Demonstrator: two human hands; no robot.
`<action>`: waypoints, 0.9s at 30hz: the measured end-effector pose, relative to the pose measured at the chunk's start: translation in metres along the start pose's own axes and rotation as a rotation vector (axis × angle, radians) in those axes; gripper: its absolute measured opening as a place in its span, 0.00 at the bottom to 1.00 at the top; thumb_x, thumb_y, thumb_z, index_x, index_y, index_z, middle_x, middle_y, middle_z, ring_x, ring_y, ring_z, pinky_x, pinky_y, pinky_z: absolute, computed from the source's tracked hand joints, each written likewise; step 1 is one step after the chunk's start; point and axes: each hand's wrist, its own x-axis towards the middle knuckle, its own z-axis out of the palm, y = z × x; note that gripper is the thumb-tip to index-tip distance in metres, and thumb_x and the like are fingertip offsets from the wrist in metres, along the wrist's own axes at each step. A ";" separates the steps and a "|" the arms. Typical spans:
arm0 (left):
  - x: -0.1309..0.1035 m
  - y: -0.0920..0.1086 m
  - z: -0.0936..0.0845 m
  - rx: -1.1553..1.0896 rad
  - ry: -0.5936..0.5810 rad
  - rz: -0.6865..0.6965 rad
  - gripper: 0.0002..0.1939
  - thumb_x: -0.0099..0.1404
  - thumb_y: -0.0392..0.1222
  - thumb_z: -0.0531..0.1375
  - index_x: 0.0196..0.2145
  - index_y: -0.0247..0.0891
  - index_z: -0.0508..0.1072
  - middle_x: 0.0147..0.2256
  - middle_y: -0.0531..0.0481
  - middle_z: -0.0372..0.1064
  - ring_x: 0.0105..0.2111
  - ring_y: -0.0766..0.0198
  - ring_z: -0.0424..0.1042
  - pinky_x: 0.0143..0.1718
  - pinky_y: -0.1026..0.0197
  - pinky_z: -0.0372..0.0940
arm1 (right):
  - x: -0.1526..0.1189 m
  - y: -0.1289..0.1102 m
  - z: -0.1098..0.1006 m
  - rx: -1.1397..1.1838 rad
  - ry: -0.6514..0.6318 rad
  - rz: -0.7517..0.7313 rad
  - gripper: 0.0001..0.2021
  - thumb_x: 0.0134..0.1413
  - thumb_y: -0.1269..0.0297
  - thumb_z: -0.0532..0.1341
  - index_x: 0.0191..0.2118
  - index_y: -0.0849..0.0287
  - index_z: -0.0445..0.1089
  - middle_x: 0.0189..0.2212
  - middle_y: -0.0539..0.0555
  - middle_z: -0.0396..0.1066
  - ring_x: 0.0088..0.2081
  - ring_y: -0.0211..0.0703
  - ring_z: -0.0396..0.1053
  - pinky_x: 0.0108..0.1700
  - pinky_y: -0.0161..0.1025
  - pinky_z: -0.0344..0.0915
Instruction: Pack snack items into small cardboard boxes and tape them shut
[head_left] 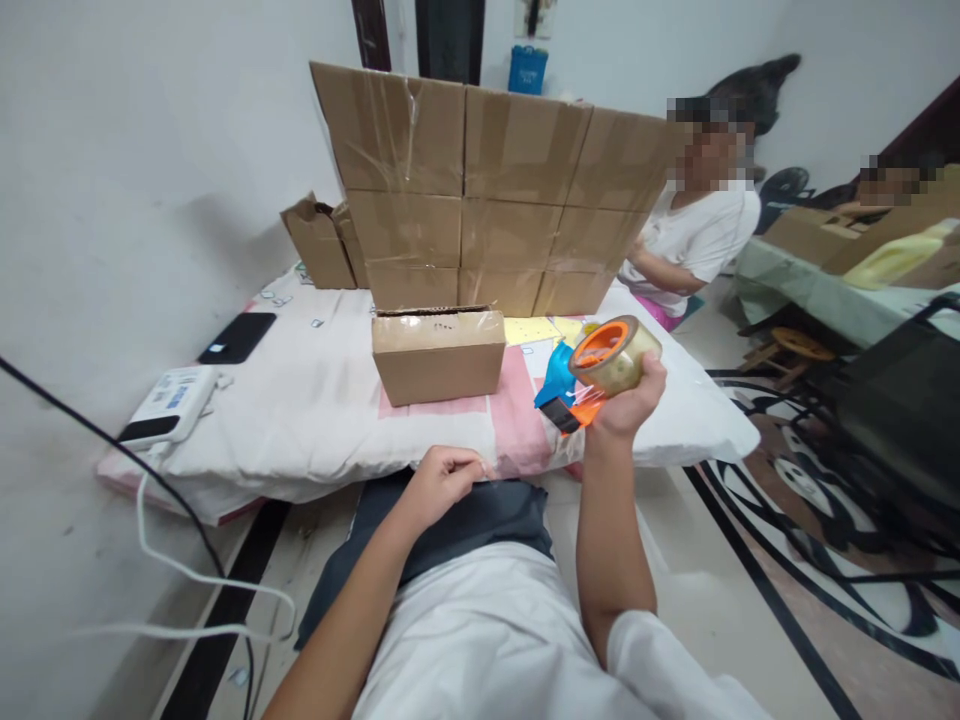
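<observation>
Clear packing tape on a blue and orange tape dispenser is raised over the table's right part, with my right hand wrapped round it. My left hand is closed in a pinch above my lap, by the table's front edge; whatever its fingertips hold is too small to make out. Beyond the hands a small cardboard box stands on the cloth, its top edge rough and partly covered by shiny tape. Right behind it rises a stack of taped cardboard boxes.
The table has a light patterned cloth. On its left lie a black phone and a white power bank with a cable. An opened carton stands behind. A co-worker sits beyond the stack; another person is farther right.
</observation>
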 end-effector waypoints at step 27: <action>-0.036 -0.046 -0.077 0.155 0.785 0.149 0.15 0.66 0.50 0.59 0.34 0.36 0.80 0.17 0.58 0.58 0.19 0.68 0.58 0.25 0.65 0.55 | 0.081 0.037 -0.046 -0.300 -0.189 0.128 0.24 0.59 0.40 0.53 0.35 0.57 0.71 0.26 0.53 0.71 0.30 0.45 0.74 0.33 0.44 0.73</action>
